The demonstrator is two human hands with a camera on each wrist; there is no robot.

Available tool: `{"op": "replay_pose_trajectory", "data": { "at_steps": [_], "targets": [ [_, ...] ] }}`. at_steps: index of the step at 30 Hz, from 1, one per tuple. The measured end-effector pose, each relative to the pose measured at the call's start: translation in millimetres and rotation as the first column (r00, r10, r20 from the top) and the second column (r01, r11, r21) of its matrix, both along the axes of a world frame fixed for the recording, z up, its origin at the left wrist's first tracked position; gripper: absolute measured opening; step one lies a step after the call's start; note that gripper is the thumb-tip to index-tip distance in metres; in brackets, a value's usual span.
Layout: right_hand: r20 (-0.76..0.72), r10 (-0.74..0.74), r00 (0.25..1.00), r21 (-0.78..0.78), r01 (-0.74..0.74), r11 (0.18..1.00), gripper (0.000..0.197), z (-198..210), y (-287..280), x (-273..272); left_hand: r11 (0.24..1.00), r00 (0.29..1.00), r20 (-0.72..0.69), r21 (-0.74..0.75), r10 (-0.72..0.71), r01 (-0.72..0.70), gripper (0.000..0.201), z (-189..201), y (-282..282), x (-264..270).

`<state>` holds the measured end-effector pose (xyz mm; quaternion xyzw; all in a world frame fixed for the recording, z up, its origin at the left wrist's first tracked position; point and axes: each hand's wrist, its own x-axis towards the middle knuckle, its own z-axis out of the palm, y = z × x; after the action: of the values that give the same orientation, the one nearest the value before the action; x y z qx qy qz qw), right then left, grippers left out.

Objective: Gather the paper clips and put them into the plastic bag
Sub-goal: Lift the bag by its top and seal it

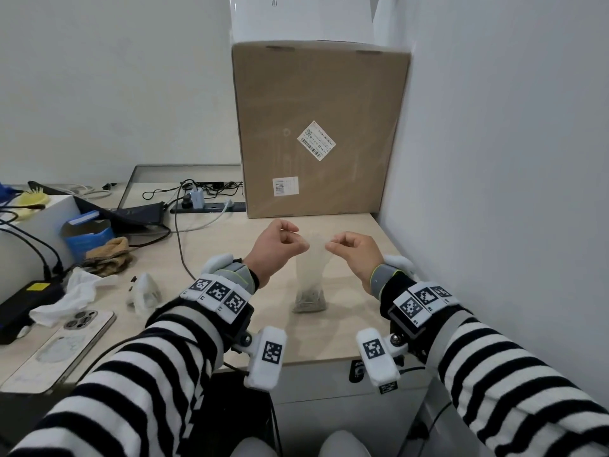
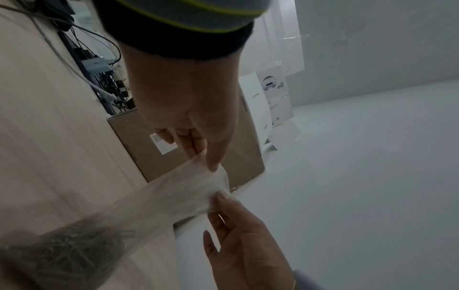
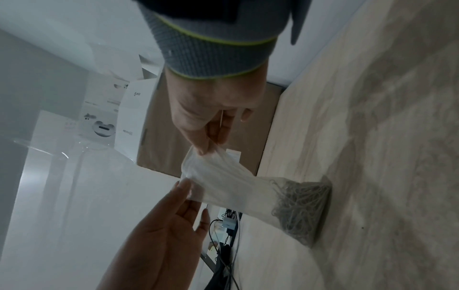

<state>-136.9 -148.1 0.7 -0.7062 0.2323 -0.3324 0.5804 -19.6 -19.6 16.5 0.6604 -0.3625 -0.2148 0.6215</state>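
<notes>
A clear plastic bag (image 1: 311, 258) stands upright in the middle of the light wooden table (image 1: 356, 324). A heap of silver paper clips (image 1: 309, 300) fills its bottom, which rests on the table. My left hand (image 1: 304, 246) pinches the left side of the bag's top edge. My right hand (image 1: 329, 246) pinches the right side. In the left wrist view the left hand (image 2: 207, 159) and the right hand (image 2: 219, 197) hold the bag (image 2: 178, 192) by its mouth, with the clips (image 2: 62, 255) low down. The right wrist view shows the same bag (image 3: 223, 182) and clips (image 3: 303, 208).
A large cardboard box (image 1: 319, 127) stands right behind the bag, against the wall on the right. To the left lie a phone (image 1: 66, 344), white tissue (image 1: 75, 291), a small white object (image 1: 145, 291), a brown cloth (image 1: 108, 255), a blue box (image 1: 87, 237) and a power strip (image 1: 207, 207) with cables.
</notes>
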Motion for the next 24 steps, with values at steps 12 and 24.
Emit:
{"op": "replay_pose_trajectory", "data": {
  "at_steps": [12,24],
  "targets": [
    [-0.029,0.028,0.999,-0.023,-0.029,0.999,0.013,3,4,5,1.0,1.0,0.011,-0.021,-0.014,0.014,0.031,-5,-16,-9],
    [-0.19,0.033,0.981,-0.117,-0.056,0.992,0.009,26,-23,-2,1.0,0.987,0.163,0.009,0.012,-0.014,0.028,8,-17,11]
  ]
}}
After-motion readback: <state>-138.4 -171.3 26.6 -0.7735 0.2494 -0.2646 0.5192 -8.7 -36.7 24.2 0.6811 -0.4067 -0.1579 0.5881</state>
